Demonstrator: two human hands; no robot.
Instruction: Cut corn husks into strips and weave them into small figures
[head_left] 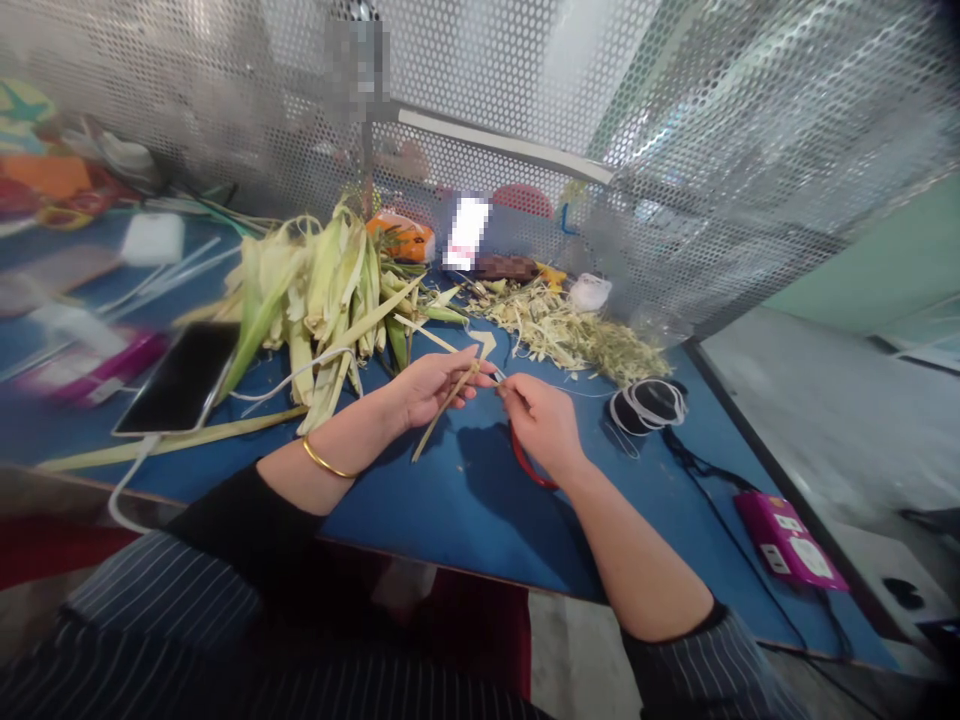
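Observation:
My left hand (439, 390) is held palm up over the blue table, thumb and fingers closed on a thin folded strip of corn husk (442, 418) whose loose end hangs down toward me. My right hand (544, 420) meets it fingertip to fingertip, thumb and forefinger pinched at the strip's upper end. A red curved handle (531, 468), seemingly of scissors, shows under my right hand; whether it is held or lies on the table cannot be told. Behind my left hand lies a heap of pale green husks (322, 290). Shredded husk (559, 320) is piled beyond my right hand.
A black phone (180, 380) with a white cable lies at left. A wire spool (649, 405) stands at right, near a purple power strip (791, 540) with black cords. An orange packet (405, 238) and a lit phone (466, 232) stand before the perforated metal screen (495, 60).

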